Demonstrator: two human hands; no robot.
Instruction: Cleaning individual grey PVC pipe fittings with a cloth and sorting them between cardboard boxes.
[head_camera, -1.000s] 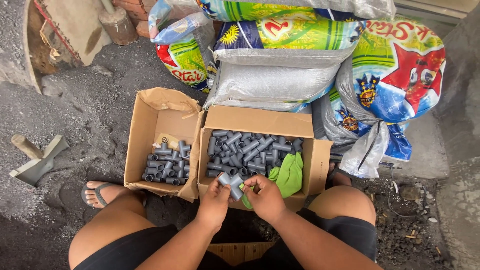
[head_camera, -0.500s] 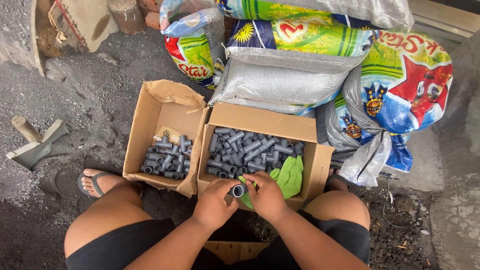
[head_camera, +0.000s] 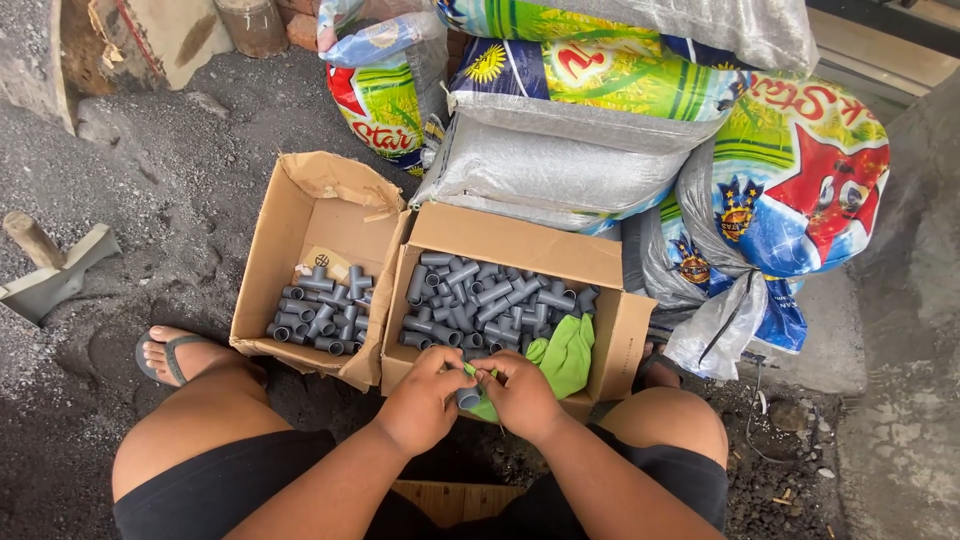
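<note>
My left hand (head_camera: 422, 398) and my right hand (head_camera: 522, 395) meet over the near edge of a cardboard box (head_camera: 510, 245). Together they pinch a small grey pipe fitting (head_camera: 468, 397), with a bit of green cloth showing between the fingers. The box holds several grey pipe fittings (head_camera: 484, 300) and a green cloth (head_camera: 566, 352) at its near right corner. A second open cardboard box (head_camera: 300, 215) to the left holds several more grey fittings (head_camera: 322, 308).
Filled printed sacks (head_camera: 700, 130) and a grey sack (head_camera: 560, 165) are stacked behind the boxes. My left foot in a sandal (head_camera: 170, 355) rests on the dark gravelly ground. A wooden-handled tool (head_camera: 45, 270) lies at far left. A concrete step (head_camera: 910, 330) rises at right.
The view has shifted slightly. The grey fitting sits lower between my hands, which have closed in tighter around it at the box's near edge.
</note>
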